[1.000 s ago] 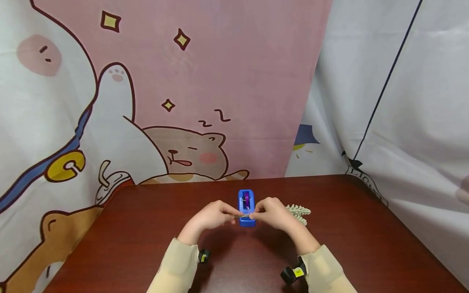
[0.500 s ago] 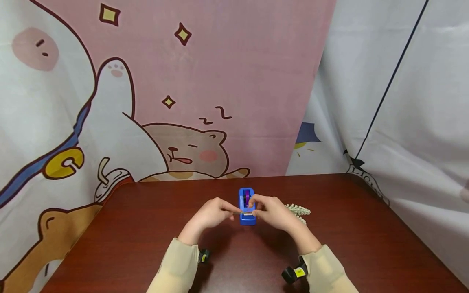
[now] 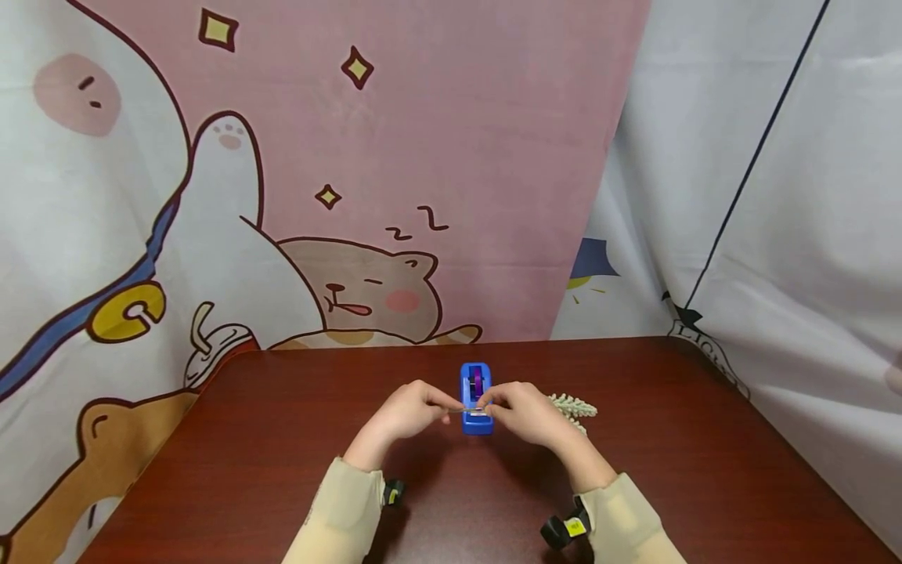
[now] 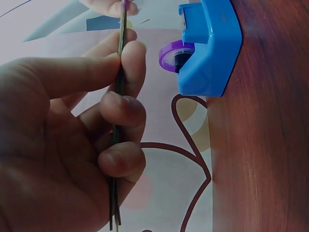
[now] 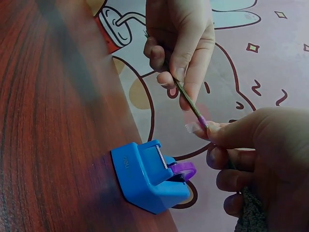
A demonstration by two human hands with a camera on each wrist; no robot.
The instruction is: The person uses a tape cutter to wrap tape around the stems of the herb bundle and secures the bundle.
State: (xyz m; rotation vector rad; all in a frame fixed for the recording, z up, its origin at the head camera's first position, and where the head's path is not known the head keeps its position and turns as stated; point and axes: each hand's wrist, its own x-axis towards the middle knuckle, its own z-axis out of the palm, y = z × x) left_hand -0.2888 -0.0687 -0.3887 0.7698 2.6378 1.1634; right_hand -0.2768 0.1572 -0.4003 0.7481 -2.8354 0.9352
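A bundle of thin green stems (image 4: 119,82) runs between both hands. My left hand (image 3: 414,410) grips the bare stem ends, with thumb and fingers curled round them. Along the same bundle, my right hand (image 3: 527,409) pinches the stems at a band of purple tape (image 5: 203,121). A small clear flap of tape (image 5: 191,127) sticks out there. Pale green flower sprigs (image 3: 576,406) show beyond the right hand, at the bundle's other end. Just beyond and below the fingers stands a blue tape dispenser (image 3: 478,427) with a purple tape roll (image 5: 183,170).
The dispenser stands on a reddish-brown wooden table (image 3: 310,439). Behind the table hangs a printed cartoon cloth (image 3: 493,196), with a white cloth (image 3: 789,235) on the right. A black device (image 3: 564,529) is strapped to the right wrist.
My right fingers parted, the index finger lifting toward the dispenser half a second ago; now they are back together on the stems. The left hand keeps its grip, and the dispenser stays put.
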